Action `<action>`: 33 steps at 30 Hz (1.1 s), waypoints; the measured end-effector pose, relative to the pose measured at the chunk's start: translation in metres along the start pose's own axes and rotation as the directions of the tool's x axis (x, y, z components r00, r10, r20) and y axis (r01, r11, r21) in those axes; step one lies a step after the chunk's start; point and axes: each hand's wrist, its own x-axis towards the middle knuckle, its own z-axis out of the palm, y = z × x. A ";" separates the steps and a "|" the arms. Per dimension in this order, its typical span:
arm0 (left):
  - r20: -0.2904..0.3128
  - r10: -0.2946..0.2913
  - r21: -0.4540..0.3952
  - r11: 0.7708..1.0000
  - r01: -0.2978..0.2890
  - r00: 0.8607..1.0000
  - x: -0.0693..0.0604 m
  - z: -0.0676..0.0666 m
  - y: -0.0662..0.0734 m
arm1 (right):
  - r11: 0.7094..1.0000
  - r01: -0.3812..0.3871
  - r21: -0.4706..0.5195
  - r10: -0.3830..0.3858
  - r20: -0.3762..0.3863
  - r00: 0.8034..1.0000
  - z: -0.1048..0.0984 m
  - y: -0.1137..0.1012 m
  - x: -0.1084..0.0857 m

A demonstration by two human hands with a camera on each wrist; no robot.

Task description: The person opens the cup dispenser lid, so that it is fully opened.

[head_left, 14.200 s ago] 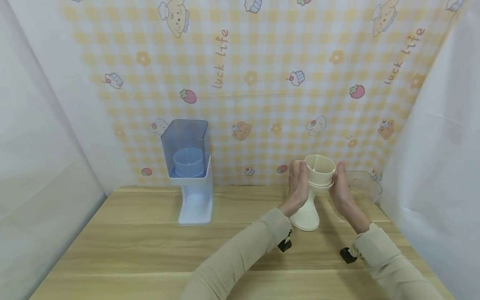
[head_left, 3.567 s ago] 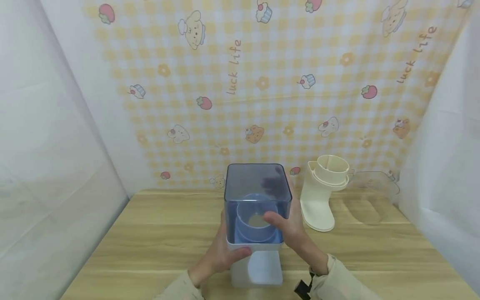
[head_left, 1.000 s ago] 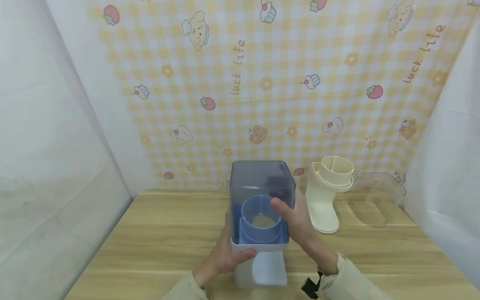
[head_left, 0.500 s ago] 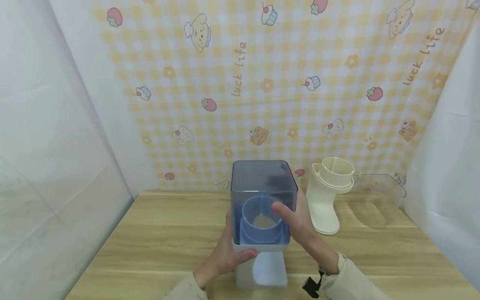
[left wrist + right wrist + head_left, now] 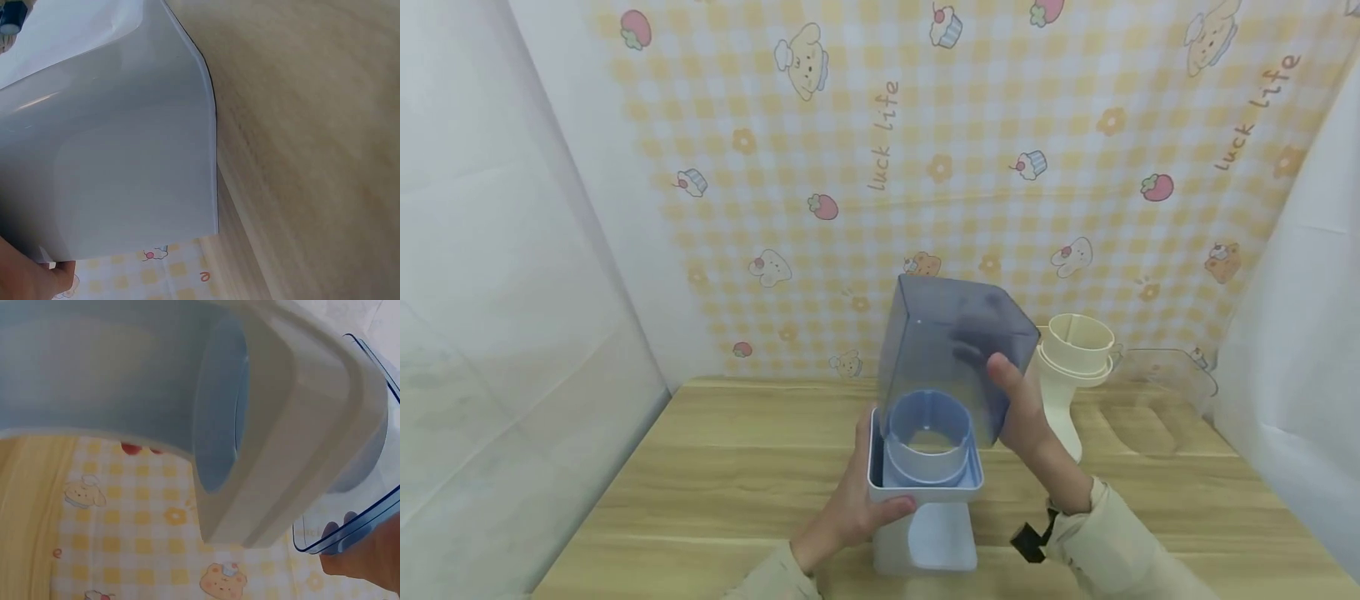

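Note:
A white stand (image 5: 925,497) with a square tray top and a round collar (image 5: 928,437) stands at the front middle of the table. My left hand (image 5: 850,504) grips the left side of its top, thumb along the front edge. In my right hand (image 5: 1022,412) is a smoky blue transparent square cover (image 5: 951,342), raised and tilted to the right above the tray. The right wrist view has the cover's rim (image 5: 365,515) apart from the stand's top (image 5: 281,444) on one side; whether its far corner touches the tray, I cannot tell. The left wrist view shows mostly the stand's smooth white side (image 5: 137,169).
A cream stand (image 5: 1060,400) of similar shape, with its own round collar, stands behind my right hand, partly hidden. Right of it on the wooden table (image 5: 737,467) is a clear transparent cover (image 5: 1161,375). A checked cloth (image 5: 850,150) hangs behind, and white sheets enclose both sides.
Earlier my hands were at the cream stand; the white stand then came from the back left to the front. In the last half second my right hand has lifted the blue cover, tilting it right.

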 end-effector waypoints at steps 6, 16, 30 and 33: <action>0.002 0.017 0.007 1.000 -0.017 1.000 0.002 0.001 -0.002 | 0.994 0.065 0.083 -0.061 -0.053 0.997 -0.011 0.015 0.019; 0.017 0.034 -0.023 0.999 -0.033 0.999 0.001 0.001 -0.003 | 0.992 0.066 -0.109 -0.080 -0.130 0.988 -0.034 0.059 0.032; 0.026 0.049 -0.018 0.999 -0.049 0.998 0.001 0.001 0.000 | 0.885 -0.179 -0.430 0.198 0.000 0.980 -0.046 0.125 0.013; 0.021 0.045 -0.007 0.999 -0.045 0.999 0.000 0.001 0.001 | 0.859 -0.169 -0.483 0.216 0.043 0.975 -0.046 0.139 0.006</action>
